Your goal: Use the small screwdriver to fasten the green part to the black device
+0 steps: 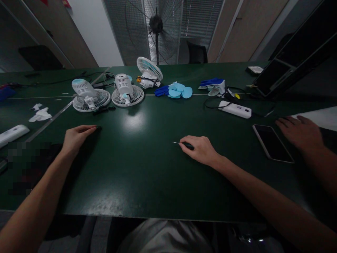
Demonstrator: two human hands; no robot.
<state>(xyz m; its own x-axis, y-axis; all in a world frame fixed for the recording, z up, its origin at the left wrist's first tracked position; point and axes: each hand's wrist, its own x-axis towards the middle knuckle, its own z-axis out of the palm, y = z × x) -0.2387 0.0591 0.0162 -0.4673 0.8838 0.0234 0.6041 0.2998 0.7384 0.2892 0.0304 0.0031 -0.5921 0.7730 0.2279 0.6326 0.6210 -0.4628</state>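
My right hand rests on the dark green table, fingers closed round a small screwdriver with a black handle and a thin metal tip pointing left. My left hand lies on the table at the left with its fingers loosely curled, held together and pointing right; nothing shows in it. Further back lie two small white fans face down, and a third fan stands tilted behind them. Loose light-blue fan blades lie in the middle at the back.
Another person's hand rests flat at the right, beside a dark phone. A white power bank with cables, blue gloves, a laptop, white scraps and a big floor fan are also about.
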